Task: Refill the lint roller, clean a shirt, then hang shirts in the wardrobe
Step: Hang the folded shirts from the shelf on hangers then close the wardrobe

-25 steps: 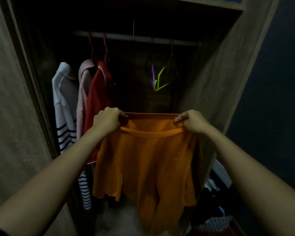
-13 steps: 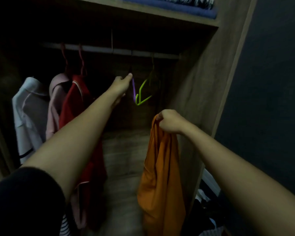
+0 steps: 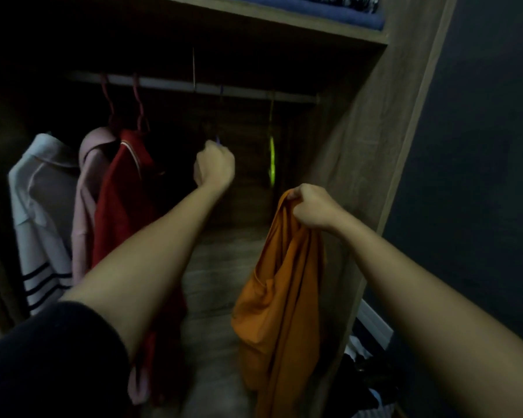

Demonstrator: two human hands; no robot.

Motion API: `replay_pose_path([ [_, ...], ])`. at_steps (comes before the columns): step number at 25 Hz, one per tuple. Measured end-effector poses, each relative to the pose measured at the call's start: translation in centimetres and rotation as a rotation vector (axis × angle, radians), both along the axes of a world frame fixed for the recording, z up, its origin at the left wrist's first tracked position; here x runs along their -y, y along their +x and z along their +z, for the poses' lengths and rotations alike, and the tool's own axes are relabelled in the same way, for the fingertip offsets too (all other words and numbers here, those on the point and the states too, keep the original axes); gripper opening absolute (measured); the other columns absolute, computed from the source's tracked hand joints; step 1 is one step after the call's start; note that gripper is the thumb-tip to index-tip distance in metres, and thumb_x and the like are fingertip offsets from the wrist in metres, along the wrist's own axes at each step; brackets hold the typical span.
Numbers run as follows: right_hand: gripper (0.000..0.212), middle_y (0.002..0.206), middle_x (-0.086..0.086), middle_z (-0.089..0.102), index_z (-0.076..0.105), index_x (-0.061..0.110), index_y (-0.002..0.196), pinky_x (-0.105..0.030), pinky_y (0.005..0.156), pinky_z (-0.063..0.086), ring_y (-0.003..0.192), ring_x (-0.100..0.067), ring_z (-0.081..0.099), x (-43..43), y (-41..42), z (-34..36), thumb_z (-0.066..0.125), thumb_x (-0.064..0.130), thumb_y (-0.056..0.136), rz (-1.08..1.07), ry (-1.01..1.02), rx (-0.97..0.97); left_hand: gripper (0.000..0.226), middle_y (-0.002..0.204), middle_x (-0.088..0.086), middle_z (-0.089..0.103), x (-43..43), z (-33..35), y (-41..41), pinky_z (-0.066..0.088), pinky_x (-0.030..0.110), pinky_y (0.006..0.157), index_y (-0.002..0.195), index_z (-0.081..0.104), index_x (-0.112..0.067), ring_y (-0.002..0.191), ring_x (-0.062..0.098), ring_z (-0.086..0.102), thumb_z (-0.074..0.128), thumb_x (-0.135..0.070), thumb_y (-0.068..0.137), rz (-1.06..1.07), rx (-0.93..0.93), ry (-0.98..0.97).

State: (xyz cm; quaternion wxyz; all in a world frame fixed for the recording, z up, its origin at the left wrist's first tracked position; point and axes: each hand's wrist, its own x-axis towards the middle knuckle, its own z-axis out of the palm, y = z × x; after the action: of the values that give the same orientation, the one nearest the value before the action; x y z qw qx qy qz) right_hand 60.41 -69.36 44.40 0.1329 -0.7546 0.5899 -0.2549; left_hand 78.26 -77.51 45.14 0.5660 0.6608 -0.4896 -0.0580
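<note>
Right hand (image 3: 311,208) grips soft orange knit shirt (image 3: 278,312) by its bunched collar, low beneath the metal wardrobe rail (image 3: 169,83). Judged limp and light; better taken at the shoulders. Left hand (image 3: 215,168), nearer the rail, curls round thin purple plastic hanger (image 3: 218,140).

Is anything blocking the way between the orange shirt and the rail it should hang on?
Nothing visible does. The right hand holds the orange shirt below the rail; between the red shirt and green hanger hangs the purple hanger, gripped by the left hand.
</note>
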Motion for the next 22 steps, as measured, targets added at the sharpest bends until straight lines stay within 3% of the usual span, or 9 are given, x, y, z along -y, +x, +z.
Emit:
replay_pose_path([
  [4,0.046,0.128,-0.013,0.053,0.055,0.009,0.124,-0.031,0.088,0.045,0.113,-0.027,0.054,0.7,1.0,-3.3,0.041,-0.006,0.083,-0.028,0.071,0.05,0.023,0.091,0.03,0.064,-5.4,-10.4,1.3,0.041,0.041,0.067,0.104,0.05,-0.003,0.085,0.045,0.06,0.038,-0.02,0.096,0.107,-0.052,-0.072],
  [9,0.044,0.125,-0.014,0.057,0.059,0.009,0.121,-0.028,0.096,0.042,0.118,-0.027,0.053,2.4,2.3,-6.3,0.042,-0.006,0.083,-0.045,0.131,0.181,0.041,0.06,0.02,0.059,-12.5,-21.3,4.3,0.028,0.029,0.048,0.095,0.055,-0.006,0.051,0.038,0.058,0.03,-0.038,0.093,0.03,0.069,-0.225],
  [12,0.046,0.109,-0.012,0.063,0.059,0.007,0.121,-0.026,0.078,0.048,0.102,-0.028,0.061,3.4,2.6,-6.5,0.041,-0.007,0.081,-0.046,0.139,0.35,0.029,0.053,0.019,0.056,-16.0,-26.0,6.7,0.039,0.034,0.041,0.092,0.046,-0.02,0.042,0.035,0.056,0.028,-0.043,0.093,0.012,0.199,-0.181],
  [15,0.054,0.103,-0.01,0.058,0.053,0.007,0.127,-0.012,0.052,0.044,0.087,-0.025,0.063,3.8,2.3,-5.9,0.042,-0.011,0.078,0.011,0.15,0.432,0.036,0.046,0.014,0.053,-17.9,-28.1,9.4,0.034,0.034,0.039,0.087,0.043,-0.019,0.036,0.029,0.052,0.022,-0.046,0.099,-0.049,0.407,-0.221],
  [17,0.061,0.125,-0.012,0.051,0.045,0.009,0.134,-0.01,0.062,0.044,0.104,-0.022,0.056,3.5,2.6,-5.6,0.039,-0.013,0.077,0.078,0.133,0.299,0.034,0.044,0.009,0.053,-18.3,-27.7,9.7,0.032,0.03,0.044,0.087,0.045,-0.018,0.036,0.024,0.052,0.022,-0.041,0.1,-0.094,0.606,-0.293],
  [19,0.063,0.143,-0.011,0.038,0.042,0.008,0.136,-0.026,0.095,0.043,0.127,-0.023,0.042,2.0,4.0,-5.4,0.042,-0.013,0.076,0.247,0.071,0.01,0.03,0.045,0.006,0.054,-17.7,-26.7,9.2,0.034,0.029,0.048,0.088,0.046,-0.017,0.037,0.019,0.052,0.026,-0.036,0.101,-0.124,0.732,-0.355],
  [20,0.062,0.146,-0.009,0.034,0.042,0.008,0.136,-0.036,0.109,0.032,0.134,-0.024,0.036,1.3,4.8,-5.6,0.046,-0.01,0.076,0.343,0.031,-0.167,0.029,0.046,0.006,0.054,-17.2,-26.1,9.0,0.035,0.029,0.048,0.089,0.046,-0.016,0.038,0.019,0.053,0.027,-0.034,0.101,-0.14,0.739,-0.372],
  [21,0.06,0.147,-0.007,0.034,0.043,0.01,0.136,-0.04,0.114,0.023,0.136,-0.024,0.034,0.3,5.4,-5.7,0.05,-0.004,0.077,0.426,-0.011,-0.322,0.029,0.045,0.007,0.053,-16.7,-25.6,8.8,0.035,0.029,0.047,0.09,0.046,-0.015,0.037,0.02,0.052,0.027,-0.034,0.101,-0.146,0.717,-0.383],
  [22,0.055,0.144,-0.004,0.04,0.047,0.015,0.133,-0.039,0.111,0.026,0.132,-0.022,0.039,-0.4,5.8,-5.9,0.053,0.005,0.079,0.494,-0.08,-0.443,0.029,0.044,0.007,0.052,-16.4,-25.1,8.8,0.034,0.03,0.047,0.09,0.046,-0.015,0.035,0.022,0.052,0.027,-0.034,0.101,-0.139,0.675,-0.386],
])
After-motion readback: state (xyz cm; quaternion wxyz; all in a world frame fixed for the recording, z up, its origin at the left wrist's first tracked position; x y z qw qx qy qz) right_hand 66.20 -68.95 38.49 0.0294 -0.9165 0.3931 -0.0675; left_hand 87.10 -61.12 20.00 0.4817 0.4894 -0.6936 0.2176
